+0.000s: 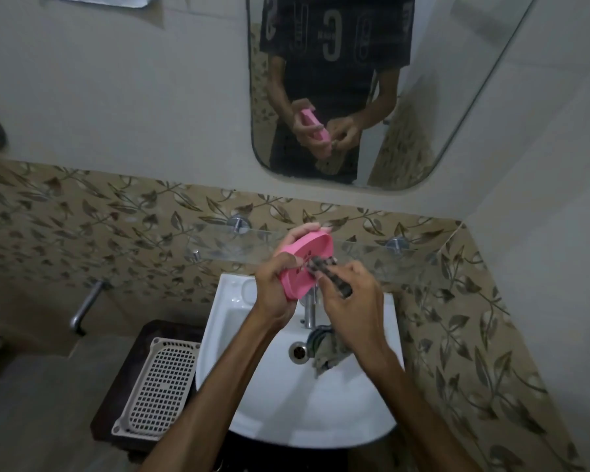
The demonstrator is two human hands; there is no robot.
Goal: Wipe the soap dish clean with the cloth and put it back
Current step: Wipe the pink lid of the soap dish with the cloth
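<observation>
A pink oval soap dish (305, 253) with small drain holes is held tilted above the white sink (269, 410). My left hand (275, 284) grips it from the left and below, fingers curled behind its far rim. My right hand (349, 294) pinches a dark patterned cloth (331, 272) and presses its end against the inside of the dish. The rest of the cloth (327, 357) hangs under my right wrist down into the basin.
A glass shelf (372, 252) on chrome mounts runs along the leaf-patterned tiles just behind the dish. A chrome tap (309, 310) and drain (298, 351) are below my hands. A white perforated basket (160, 386) sits left of the sink. The mirror (355, 97) reflects my hands.
</observation>
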